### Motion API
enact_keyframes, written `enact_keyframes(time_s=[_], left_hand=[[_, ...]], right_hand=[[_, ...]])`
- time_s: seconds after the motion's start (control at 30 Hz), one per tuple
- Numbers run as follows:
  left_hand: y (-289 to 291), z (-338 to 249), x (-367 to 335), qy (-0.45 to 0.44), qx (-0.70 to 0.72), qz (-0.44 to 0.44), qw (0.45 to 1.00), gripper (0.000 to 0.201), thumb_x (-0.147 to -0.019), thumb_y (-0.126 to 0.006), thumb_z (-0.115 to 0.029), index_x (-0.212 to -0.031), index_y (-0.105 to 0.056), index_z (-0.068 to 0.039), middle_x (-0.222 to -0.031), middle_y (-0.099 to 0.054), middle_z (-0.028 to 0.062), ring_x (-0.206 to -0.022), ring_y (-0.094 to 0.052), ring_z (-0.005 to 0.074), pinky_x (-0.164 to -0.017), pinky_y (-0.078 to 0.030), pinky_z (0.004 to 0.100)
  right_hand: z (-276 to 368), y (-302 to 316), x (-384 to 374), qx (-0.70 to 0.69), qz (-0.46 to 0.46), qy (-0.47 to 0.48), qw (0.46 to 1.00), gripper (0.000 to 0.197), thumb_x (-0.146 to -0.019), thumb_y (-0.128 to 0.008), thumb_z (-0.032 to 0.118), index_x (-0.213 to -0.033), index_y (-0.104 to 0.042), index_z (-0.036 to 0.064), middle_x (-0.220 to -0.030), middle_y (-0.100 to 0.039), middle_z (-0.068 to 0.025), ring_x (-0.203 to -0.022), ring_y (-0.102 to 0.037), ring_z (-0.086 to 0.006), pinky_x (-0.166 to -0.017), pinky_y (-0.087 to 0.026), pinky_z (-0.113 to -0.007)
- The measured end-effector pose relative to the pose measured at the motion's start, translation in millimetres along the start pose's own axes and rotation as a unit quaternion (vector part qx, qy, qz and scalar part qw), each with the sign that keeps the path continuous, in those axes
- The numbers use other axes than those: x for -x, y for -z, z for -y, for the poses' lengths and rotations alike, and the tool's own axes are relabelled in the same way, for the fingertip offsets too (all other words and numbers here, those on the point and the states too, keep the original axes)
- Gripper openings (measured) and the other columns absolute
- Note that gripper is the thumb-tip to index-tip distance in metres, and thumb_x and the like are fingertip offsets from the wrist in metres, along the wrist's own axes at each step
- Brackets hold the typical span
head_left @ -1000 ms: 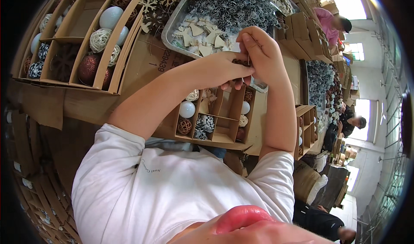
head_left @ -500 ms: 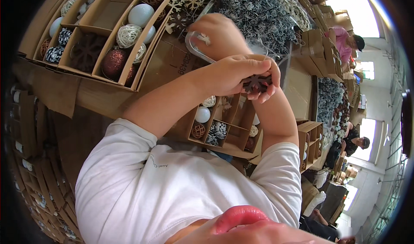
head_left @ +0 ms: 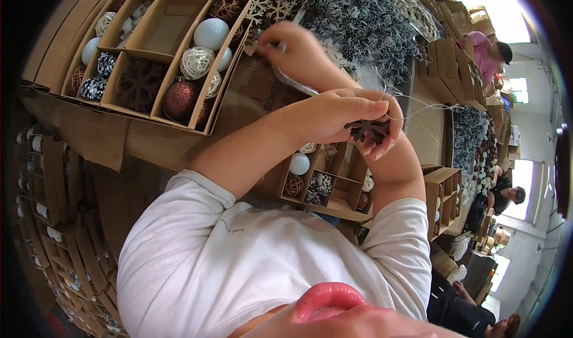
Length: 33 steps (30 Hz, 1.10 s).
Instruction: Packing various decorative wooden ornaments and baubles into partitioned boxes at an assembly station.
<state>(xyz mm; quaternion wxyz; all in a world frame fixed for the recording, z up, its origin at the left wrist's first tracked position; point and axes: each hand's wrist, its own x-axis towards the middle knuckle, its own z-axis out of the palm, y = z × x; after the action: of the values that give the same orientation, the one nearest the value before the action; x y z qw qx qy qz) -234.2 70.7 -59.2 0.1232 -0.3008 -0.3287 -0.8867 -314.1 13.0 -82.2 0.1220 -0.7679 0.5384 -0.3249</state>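
Pinched in the curled fingers of my left hand (head_left: 349, 114) is a dark brown snowflake ornament (head_left: 367, 131), possibly more than one stacked. Thin pale strings (head_left: 421, 106) trail from it to the right. My right arm crosses beyond the left hand. My right hand (head_left: 291, 44) hovers by a pile of wooden snowflakes (head_left: 279, 8), its fingers curled together; a small pale bit shows at them, too blurred to name. Left of it stands a divided cardboard box (head_left: 203, 90) of ornaments: white balls, glittery red balls, wicker balls, frosted pinecones and a dark snowflake (head_left: 141, 86).
A clear plastic tray of frosted pinecones (head_left: 361, 30) lies at the far side. A second divided box (head_left: 334, 205) sits below my forearms, and another (head_left: 439, 174) to the right. Stacked filled boxes (head_left: 77, 266) stand lower left. Other people (head_left: 486, 57) work along the right.
My right hand has moved left, closer to the snowflake pile and the box. Strings now show stretching right from my left hand, which keeps its hold. The whole view has shifted slightly.
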Motion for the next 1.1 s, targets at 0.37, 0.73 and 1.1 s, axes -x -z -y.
enact_keyframes(time_s=[0.37,0.73,1.1], left_hand=[[7.1,-8.6,0.9,-0.097,0.012,-0.062,0.993,0.045,-0.097,-0.041,-0.046,-0.097,-0.055,-0.004,-0.088,-0.056,0.0109,-0.077,-0.057,0.0209,-0.068,-0.046,0.0318],[22.0,-23.9,-1.0,-0.258,-0.081,-0.467,0.842,0.031,-0.1,-0.038,-0.034,-0.099,-0.055,-0.008,-0.091,-0.06,0.0049,-0.083,-0.06,0.0178,-0.07,-0.046,0.0302],[30.9,-8.8,-8.2,-0.096,-0.117,-0.466,0.872,0.032,-0.097,-0.047,-0.039,-0.106,-0.054,-0.009,-0.093,-0.059,0.0013,-0.086,-0.062,0.0121,-0.062,-0.055,0.0315]], right_hand=[[13.6,84.2,-13.3,-0.626,-0.16,-0.078,0.759,0.009,-0.096,-0.051,0.018,-0.096,-0.051,0.0089,-0.07,-0.055,-0.0045,-0.066,-0.055,-0.019,-0.068,-0.05,-0.038],[54.6,124.8,33.6,-0.486,-0.281,-0.166,0.811,0.015,-0.098,-0.043,0.01,-0.085,-0.048,0.0054,-0.06,-0.032,0.0025,-0.048,-0.025,-0.007,-0.047,-0.024,-0.024],[60.8,84.7,31.3,-0.481,-0.317,-0.167,0.8,0.008,-0.096,-0.048,0.009,-0.098,-0.051,0.0016,-0.069,-0.049,-0.0046,-0.062,-0.048,-0.0164,-0.06,-0.041,-0.03]])
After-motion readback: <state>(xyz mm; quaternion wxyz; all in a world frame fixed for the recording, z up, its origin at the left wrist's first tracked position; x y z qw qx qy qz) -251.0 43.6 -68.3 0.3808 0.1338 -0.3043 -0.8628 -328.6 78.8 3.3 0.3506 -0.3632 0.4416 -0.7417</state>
